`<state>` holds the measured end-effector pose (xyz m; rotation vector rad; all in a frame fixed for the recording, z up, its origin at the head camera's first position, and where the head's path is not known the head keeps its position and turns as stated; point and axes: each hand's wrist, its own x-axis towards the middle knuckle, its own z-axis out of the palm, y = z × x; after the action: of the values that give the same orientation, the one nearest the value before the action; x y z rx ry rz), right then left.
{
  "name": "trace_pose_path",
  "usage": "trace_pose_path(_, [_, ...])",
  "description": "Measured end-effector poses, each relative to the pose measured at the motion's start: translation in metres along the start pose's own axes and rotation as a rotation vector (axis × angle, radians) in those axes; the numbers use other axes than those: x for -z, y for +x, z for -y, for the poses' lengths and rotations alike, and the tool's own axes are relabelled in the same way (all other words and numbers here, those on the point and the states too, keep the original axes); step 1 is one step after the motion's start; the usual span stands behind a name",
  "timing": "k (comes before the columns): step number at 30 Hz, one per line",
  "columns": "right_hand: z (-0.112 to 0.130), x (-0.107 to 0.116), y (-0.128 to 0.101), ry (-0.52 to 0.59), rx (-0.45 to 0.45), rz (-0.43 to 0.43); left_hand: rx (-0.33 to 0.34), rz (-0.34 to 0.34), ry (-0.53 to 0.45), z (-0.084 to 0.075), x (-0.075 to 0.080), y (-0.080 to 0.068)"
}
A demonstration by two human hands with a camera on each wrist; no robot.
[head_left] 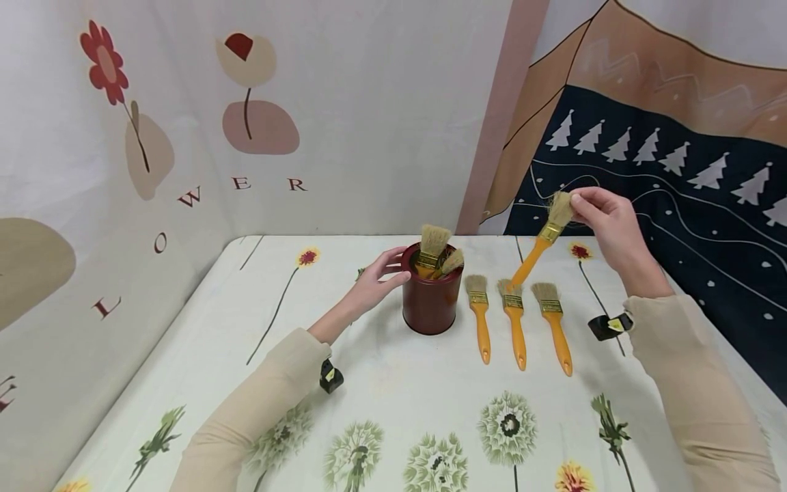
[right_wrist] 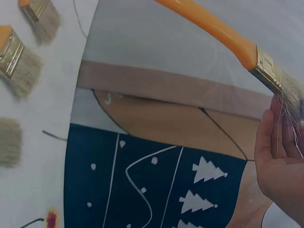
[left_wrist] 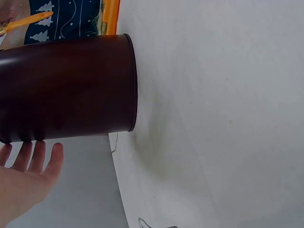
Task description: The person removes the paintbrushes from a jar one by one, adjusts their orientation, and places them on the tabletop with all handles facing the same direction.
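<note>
Left hand [head_left: 376, 281], fingers relaxed, resting against left side of dark red tin [head_left: 432, 295] holding two brushes. Right of tin, three paintbrushes [head_left: 516, 321] flat on floral tablecloth [head_left: 393, 403]. Far right, raised: right hand [head_left: 605, 220] pinching fourth paintbrush [head_left: 542, 239] by soft bristles. Probably light, rigid handle; firmer hold at ferrule.
</note>
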<state>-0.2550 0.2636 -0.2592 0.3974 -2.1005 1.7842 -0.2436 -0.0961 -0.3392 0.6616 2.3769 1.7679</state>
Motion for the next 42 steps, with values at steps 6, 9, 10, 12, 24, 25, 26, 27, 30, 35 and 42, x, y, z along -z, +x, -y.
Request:
trace_pose_path(6, [-0.007,0.006,-0.001,-0.165,-0.038,0.064,0.004,-0.003,0.000,0.001,0.000,0.000])
trace_pose_path(9, [-0.012,0.010,-0.002,-0.250,-0.058,0.098,0.000,-0.003,0.000,0.001,0.000,0.000])
trace_pose_path(10, [-0.013,0.012,-0.003,-0.277,-0.068,0.109,-0.002,-0.003,0.001,0.001,0.000,0.000])
trace_pose_path(12, [-0.016,0.016,-0.004,-0.324,-0.091,0.136,-0.004,-0.002,0.002,0.001,0.000,0.000])
trace_pose_path(24, [-0.042,0.038,-0.008,-0.411,-0.215,0.276,-0.009,0.004,0.006,0.001,0.001,0.000])
trace_pose_path(25, [-0.044,0.039,-0.008,-0.415,-0.222,0.279,-0.011,0.004,0.006,0.001,0.001,0.000])
trace_pose_path(26, [-0.047,0.041,-0.008,-0.419,-0.228,0.282,-0.011,0.004,0.007,0.001,0.001,0.000])
trace_pose_path(27, [-0.049,0.043,-0.008,-0.427,-0.234,0.284,-0.012,0.004,0.007,0.002,0.001,0.001])
trace_pose_path(30, [-0.056,0.048,-0.009,-0.458,-0.246,0.286,-0.013,0.000,0.006,0.007,0.001,0.003])
trace_pose_path(35, [-0.109,0.075,0.003,-0.474,-0.290,0.284,-0.014,-0.005,0.008,0.011,0.001,0.004])
trace_pose_path(42, [-0.088,0.063,-0.012,-0.403,-0.290,0.315,0.007,0.002,0.015,0.001,0.000,0.000])
